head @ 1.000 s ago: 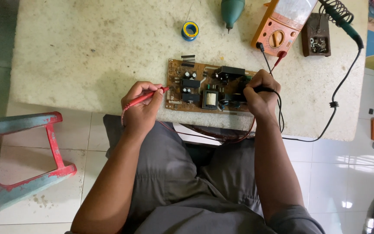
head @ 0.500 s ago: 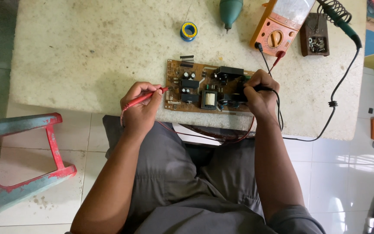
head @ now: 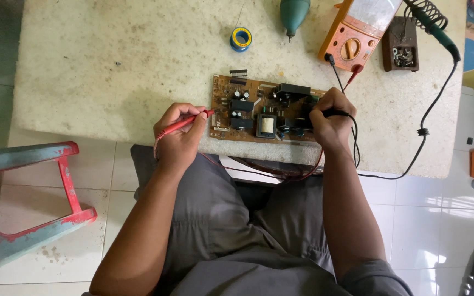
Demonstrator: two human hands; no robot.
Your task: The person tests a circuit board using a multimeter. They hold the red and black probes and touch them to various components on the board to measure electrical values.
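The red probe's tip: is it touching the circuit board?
Touching, it seems. In the head view the red probe, held in the left hand, lies with its tip on the circuit board's left edge, no gap visible.

Worktable (head: 111,71) with a pale, speckled stone top, its near edge toward the seated person. On it: a brown circuit board (head: 264,109) lying flat near the near edge, right of centre; a small spool of solder wire (head: 241,38) with blue and yellow rims, farther back; a teal tool (head: 294,13) at the far edge; an orange multimeter (head: 357,33) at far right; beside it a dark soldering-iron stand (head: 400,44) with a coiled holder; a black cable (head: 432,118) trailing across the right side.
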